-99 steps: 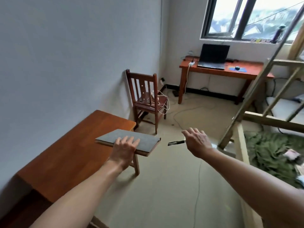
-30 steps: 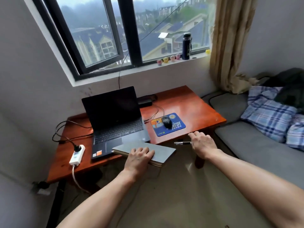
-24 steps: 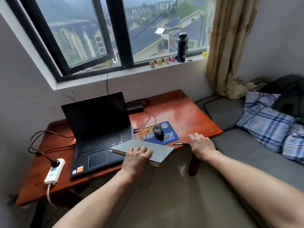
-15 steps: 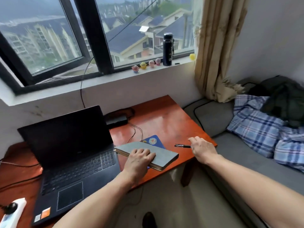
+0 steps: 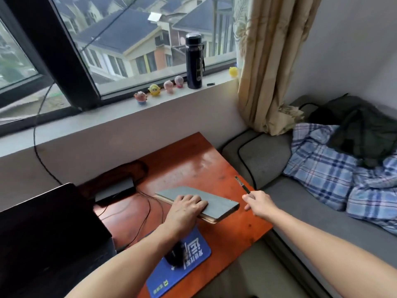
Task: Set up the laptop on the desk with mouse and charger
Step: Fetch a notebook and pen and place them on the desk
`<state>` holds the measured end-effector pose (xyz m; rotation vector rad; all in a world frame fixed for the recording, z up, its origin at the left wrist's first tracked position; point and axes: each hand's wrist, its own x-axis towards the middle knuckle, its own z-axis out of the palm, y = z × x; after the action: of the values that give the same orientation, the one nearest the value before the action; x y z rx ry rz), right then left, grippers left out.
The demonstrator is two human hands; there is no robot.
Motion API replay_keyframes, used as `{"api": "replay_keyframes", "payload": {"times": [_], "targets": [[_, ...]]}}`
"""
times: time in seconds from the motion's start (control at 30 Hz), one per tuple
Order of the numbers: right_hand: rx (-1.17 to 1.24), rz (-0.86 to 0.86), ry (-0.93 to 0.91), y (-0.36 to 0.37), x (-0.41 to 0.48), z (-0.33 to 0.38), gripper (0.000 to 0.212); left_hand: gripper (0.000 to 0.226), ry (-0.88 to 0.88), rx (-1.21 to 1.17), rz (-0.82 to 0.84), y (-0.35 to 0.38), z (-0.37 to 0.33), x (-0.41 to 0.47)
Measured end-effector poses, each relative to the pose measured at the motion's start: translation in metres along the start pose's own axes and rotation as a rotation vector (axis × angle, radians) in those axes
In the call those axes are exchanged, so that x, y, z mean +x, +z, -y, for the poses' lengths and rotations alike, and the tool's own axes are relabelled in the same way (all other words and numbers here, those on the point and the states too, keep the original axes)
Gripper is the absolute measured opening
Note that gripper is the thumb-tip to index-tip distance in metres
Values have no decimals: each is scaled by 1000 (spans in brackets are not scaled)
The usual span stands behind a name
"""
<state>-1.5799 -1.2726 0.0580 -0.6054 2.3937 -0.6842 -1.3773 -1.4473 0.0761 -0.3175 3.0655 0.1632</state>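
Grey notebook [image 5: 199, 201], one pen [image 5: 242, 185], four figurines [image 5: 154, 90].

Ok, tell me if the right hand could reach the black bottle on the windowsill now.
Probably not easily: the right hand holds a pen, and the bottle stands far back beyond the desk.

Only print showing anywhere is sitting on the blue mouse pad [image 5: 191, 263]: big white Chinese characters across the middle, too blurry and tilted for me to read, plus a small yellow-green logo with tiny text near the front corner, also not readable.
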Motion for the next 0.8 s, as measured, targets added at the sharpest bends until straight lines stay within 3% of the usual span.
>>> {"api": "replay_keyframes", "payload": {"times": [0.17,0.23,0.4,0.6,0.7,0.8], "targets": [[360,243,263,-3,51,-2,37,45,-8,-115,12,6,3,49],[432,364,297,-2,70,-8,31,44,9,-121,8,10,-1,61],[529,641,338,-9,126,-28,20,27,-71,-137,-182,13,-10,90],[613,943,393,-15,166,-42,24,73,-710,-306,-239,10,10,101],[538,972,382,-18,168,-38,21,49,-814,-387,-229,5,25,101],[213,816,213,-23,172,-36,17,27,-729,-392,-91,-5,32,112]]}}
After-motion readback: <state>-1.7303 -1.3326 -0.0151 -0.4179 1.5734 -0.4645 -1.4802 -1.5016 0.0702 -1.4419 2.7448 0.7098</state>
